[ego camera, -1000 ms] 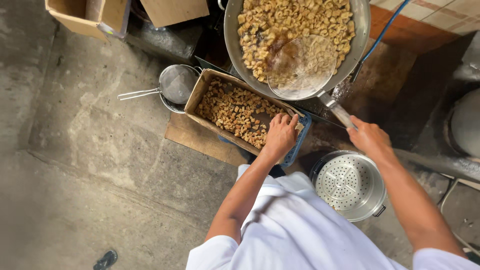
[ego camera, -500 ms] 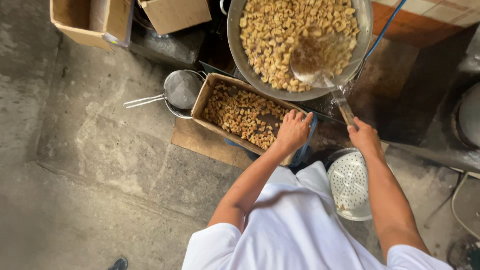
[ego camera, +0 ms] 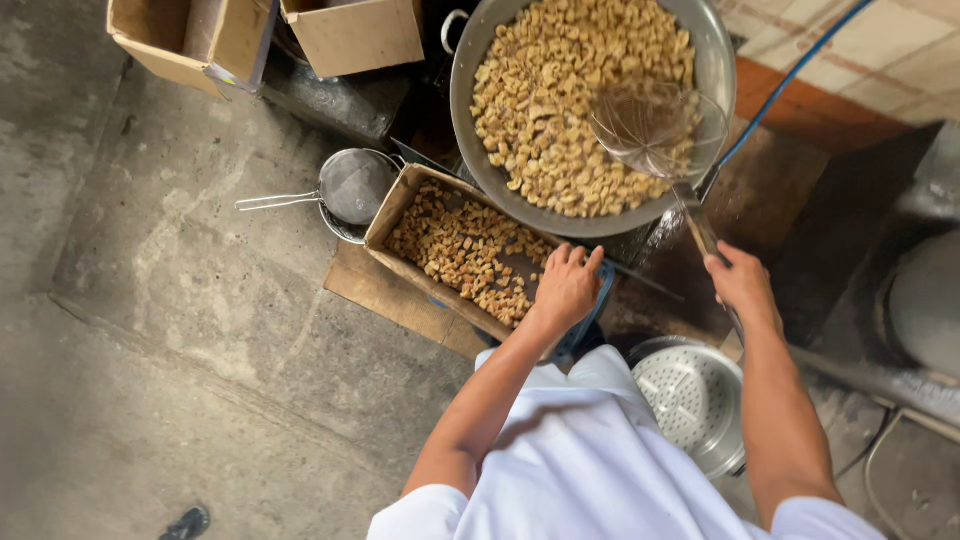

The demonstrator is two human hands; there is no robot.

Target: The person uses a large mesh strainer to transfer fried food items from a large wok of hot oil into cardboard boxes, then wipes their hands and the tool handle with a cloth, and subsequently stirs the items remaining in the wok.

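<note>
From the head camera, looking straight down, the right hand (ego camera: 742,285) is clenched around the handle of a wire skimmer (ego camera: 655,130) whose basket sits over the pale fried pieces filling a wide metal wok (ego camera: 470,120). The left hand (ego camera: 566,288) rests on the near rim of a cardboard box (ego camera: 392,205) lined with darker fried pieces; its fingers curl over the edge, but whether they actually grip the cardboard or only lean on it cannot be told. The box touches the wok's lower rim and stands on a flat sheet of cardboard (ego camera: 370,290). Just beside the box lies a fine mesh strainer (ego camera: 352,188), and a perforated metal pan (ego camera: 695,400) sits near the person's right side. Two empty cartons (ego camera: 250,35) stand well apart at the top. The skimmer handle is long and held near its end, so a loaded basket could tip and scatter pieces on the floor; the left fingers lie close to the wok's rim, which is likely hot.
</note>
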